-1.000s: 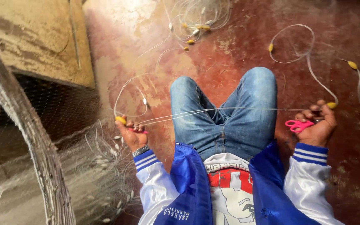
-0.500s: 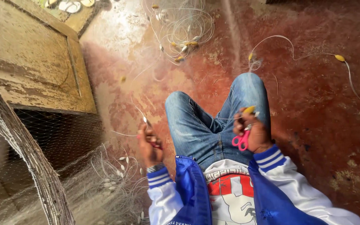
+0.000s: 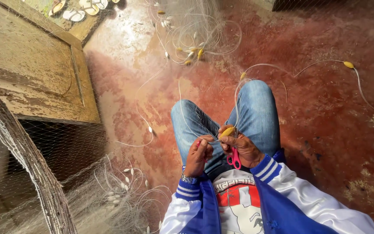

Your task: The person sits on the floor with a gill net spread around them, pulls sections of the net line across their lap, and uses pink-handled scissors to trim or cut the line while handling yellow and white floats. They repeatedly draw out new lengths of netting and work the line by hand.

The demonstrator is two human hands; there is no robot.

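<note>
Both hands are raised close together over the lap, near touching, with forearms angled inward from either side. The left hand (image 3: 199,154) has its fingers curled inward in a pinch, back of the hand toward the camera, wrist bent slightly up. The right hand (image 3: 241,146) is closed in a loose fist, thumb and forefinger pinched at the top.

Soft daylight falls from about eleven o'clock, leaving a pale glare on the red floor (image 3: 126,39). The opening under the wooden slab (image 3: 31,82) at eight o'clock lies in deep shadow. Focus is sharp centrally; the edges bend with wide-angle distortion.
</note>
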